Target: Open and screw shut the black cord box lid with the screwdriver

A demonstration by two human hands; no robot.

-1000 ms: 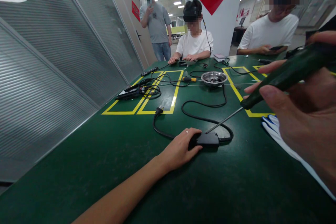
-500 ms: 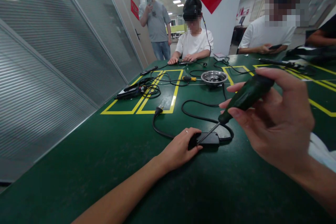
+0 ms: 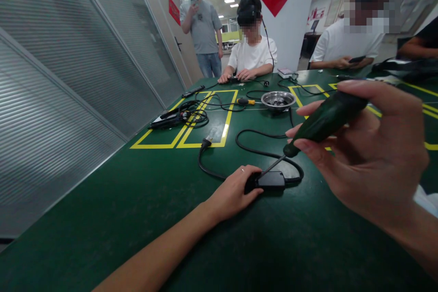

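My left hand (image 3: 234, 194) lies on the green table (image 3: 137, 219) and grips the left end of a small black power adapter (image 3: 270, 180). A black cable (image 3: 253, 146) runs from the adapter in a loop to a plug (image 3: 206, 142). My right hand (image 3: 369, 155) is closed around the dark green handle of a screwdriver (image 3: 325, 121). Its thin metal shaft slants down to the left, and the tip touches the top of the adapter near my left fingers.
A steel bowl (image 3: 278, 99) and a yellow-handled screwdriver (image 3: 246, 101) lie farther back among yellow tape lines. More black cables and devices (image 3: 178, 117) sit at the left. Three people are at the far end. A glass partition runs along the left edge.
My right hand has swung in from the right with the screwdriver, bringing the tip leftward along the adapter toward my left fingers. My left hand has stayed on the adapter.
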